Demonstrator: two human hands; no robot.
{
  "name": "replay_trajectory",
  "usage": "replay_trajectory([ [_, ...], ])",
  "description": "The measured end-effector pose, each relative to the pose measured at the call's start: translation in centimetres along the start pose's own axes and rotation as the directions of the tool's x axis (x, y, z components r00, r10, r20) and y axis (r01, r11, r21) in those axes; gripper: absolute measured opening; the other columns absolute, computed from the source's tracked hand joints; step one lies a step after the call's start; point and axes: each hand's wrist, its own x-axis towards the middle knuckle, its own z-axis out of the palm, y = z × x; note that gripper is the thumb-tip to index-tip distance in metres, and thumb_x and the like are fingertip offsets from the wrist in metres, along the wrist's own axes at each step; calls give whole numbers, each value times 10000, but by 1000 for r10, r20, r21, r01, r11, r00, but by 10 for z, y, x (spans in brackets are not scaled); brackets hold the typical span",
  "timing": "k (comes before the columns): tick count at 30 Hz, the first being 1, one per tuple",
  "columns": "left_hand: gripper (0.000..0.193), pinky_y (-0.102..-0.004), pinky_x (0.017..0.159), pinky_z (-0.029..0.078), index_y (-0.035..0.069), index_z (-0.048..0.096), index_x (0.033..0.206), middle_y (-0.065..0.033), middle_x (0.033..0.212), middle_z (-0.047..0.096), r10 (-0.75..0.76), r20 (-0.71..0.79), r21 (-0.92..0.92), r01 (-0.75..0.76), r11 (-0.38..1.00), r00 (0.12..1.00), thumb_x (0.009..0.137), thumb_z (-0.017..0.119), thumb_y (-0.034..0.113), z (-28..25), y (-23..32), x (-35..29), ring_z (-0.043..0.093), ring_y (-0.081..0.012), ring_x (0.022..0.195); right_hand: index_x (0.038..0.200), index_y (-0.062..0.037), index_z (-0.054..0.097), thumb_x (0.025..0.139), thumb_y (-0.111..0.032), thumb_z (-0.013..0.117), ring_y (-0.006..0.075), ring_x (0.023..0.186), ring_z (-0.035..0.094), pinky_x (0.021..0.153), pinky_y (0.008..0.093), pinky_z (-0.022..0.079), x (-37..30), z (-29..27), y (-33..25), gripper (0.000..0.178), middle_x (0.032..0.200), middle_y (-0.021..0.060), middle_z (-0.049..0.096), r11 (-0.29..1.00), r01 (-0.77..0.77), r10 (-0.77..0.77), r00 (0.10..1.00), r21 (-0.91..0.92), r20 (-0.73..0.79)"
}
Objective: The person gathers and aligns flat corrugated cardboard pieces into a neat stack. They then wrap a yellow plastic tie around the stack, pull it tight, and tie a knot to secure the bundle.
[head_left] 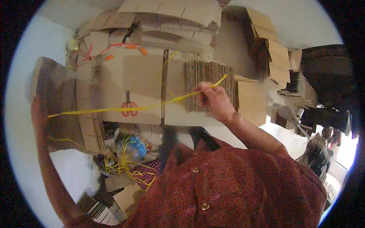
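A yellow plastic strip (133, 109) runs stretched across the work surface between my two hands. Far out on the left, my left hand (39, 113) is closed on one end of it, beside a stack of cardboard (61, 98); its fingers are somewhat blurred. My right hand (215, 99) pinches the strip near its other end, and a short tail sticks out past the fingers. Under that hand stands a bundle of cardboard pieces (195, 76), edges up. Scissors with orange-red handles (129, 110) lie on the flat cardboard, partly crossed by the strip.
Orange-handled tools (142, 51) and a red cord lie at the far left of the surface. Cardboard stacks (171, 13) rise behind and at the right (279, 64). Below the table's near edge, a tangle of yellow strips (123, 163) hangs by a blue plastic bag (137, 146).
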Motion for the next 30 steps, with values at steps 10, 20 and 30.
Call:
replay_trajectory([
  [10,520,-470,957,327,41,455,1229,-199,922,589,700,132,-982,191,-7,702,840,544,375,-79,400,-67,534,-374,936,1055,-8,566,923,-302,481,129,608,559,561,282,478,42,60,27,334,732,54,606,976,-111,127,989,-187,81],
  [20,225,-426,638,463,77,582,1028,-182,832,621,-93,202,-792,219,570,975,824,501,126,132,346,51,604,-349,742,1192,-8,517,898,-322,491,193,1017,572,856,282,419,19,-65,18,431,1097,121,611,650,-510,-106,674,-564,-731],
  [30,247,-421,767,449,54,555,1057,-167,990,588,500,-292,-954,-284,-94,816,852,438,128,79,497,52,554,-335,938,1120,-3,532,823,-323,637,181,869,576,768,310,463,21,-91,89,449,987,105,624,800,-459,82,721,-386,-688],
])
